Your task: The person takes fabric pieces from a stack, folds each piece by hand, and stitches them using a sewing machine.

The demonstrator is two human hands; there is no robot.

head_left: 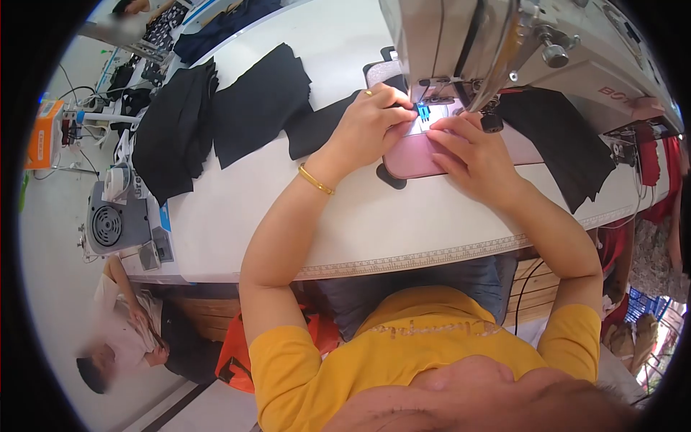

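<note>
My left hand (pixel 371 128) is at the left side of the sewing machine's blue presser foot (pixel 424 112), fingers drawn together. A black fabric piece (pixel 317 128) runs from the table under this hand, and its fingertips seem to pinch the fabric's edge beside the foot. To the right of the foot, my right hand (pixel 479 155) rests with fingers stretched and spread over the pink machine bed (pixel 414 160). Its fingertips touch the lit needle plate (pixel 437 124). I cannot make out anything held in it.
Black fabric pieces (pixel 263 104) and a stack of them (pixel 173 129) lie left on the white table (pixel 237 216). More black fabric (pixel 561 137) hangs to the right of the machine head (pixel 461 43). A ruler tape (pixel 417 258) lines the front edge. Another person (pixel 137 324) sits at lower left.
</note>
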